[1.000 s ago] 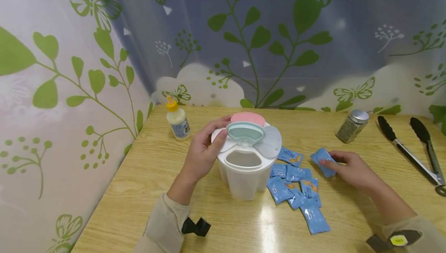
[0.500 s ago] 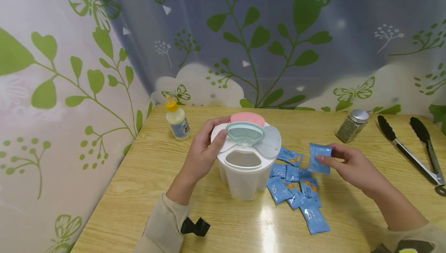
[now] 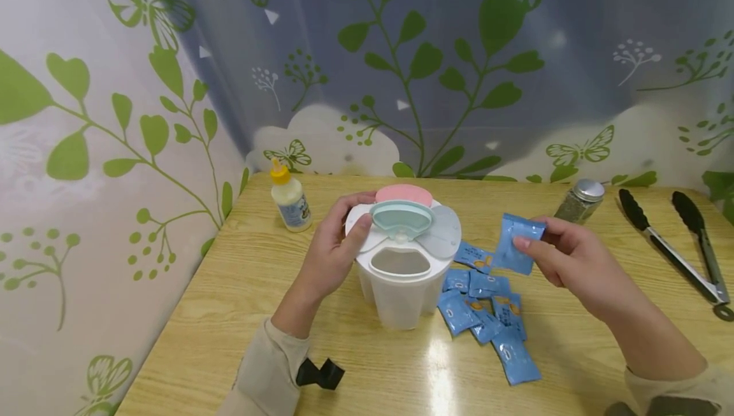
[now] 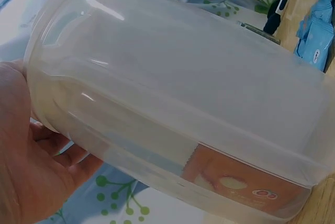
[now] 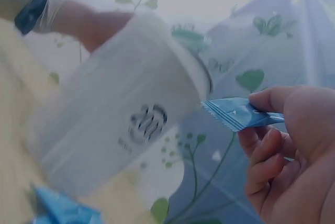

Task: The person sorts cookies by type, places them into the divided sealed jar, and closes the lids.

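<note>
The right hand [image 3: 593, 272] partly hides the jar [image 3: 579, 202] near the tongs [image 3: 682, 267].

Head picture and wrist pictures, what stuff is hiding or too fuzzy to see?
Head view: part of the shiny blue foil packet, covered by the right hand.
Head view: the base of the clear jar with silver lid, behind that hand.
Left wrist view: the rest of the left hand, cut off by the left edge.
Right wrist view: dark print on the white plastic tub, too blurred to read.
</note>
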Motion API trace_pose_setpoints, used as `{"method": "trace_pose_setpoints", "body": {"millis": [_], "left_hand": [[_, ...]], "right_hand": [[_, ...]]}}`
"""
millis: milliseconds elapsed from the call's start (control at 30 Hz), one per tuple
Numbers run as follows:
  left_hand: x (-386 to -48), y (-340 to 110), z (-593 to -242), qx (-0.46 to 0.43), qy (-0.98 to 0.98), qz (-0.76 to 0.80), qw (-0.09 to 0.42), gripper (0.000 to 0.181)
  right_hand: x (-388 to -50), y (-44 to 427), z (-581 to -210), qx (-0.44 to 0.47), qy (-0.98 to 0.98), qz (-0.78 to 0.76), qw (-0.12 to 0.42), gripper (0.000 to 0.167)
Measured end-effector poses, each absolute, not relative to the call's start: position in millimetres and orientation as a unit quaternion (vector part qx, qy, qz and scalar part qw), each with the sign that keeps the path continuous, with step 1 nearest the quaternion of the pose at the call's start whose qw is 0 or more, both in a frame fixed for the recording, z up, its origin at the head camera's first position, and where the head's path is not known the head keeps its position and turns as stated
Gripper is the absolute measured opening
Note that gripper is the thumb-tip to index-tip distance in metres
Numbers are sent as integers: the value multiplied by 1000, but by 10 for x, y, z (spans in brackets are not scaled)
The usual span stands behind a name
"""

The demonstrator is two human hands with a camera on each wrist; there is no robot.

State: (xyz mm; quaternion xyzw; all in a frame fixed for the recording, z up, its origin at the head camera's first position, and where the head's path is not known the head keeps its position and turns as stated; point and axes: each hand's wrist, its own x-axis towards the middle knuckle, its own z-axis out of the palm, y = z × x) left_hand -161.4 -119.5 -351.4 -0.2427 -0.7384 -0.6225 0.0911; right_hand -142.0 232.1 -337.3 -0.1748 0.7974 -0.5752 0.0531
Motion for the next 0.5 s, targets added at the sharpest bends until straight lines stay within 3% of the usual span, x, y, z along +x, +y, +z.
{"method": "trace_pose_setpoints", "body": {"millis": [300,500], "left_hand": [[-1599,-1205,-3513,-241,-750,-610,82,35],[-1576,-1196,-3492,-240,-751,-610,75,37]], "right_hand": [[-1393,1971,-3064,-230,759,-609,24,12],[-1375,1708,-2914,-200,777,-595,40,13]]}}
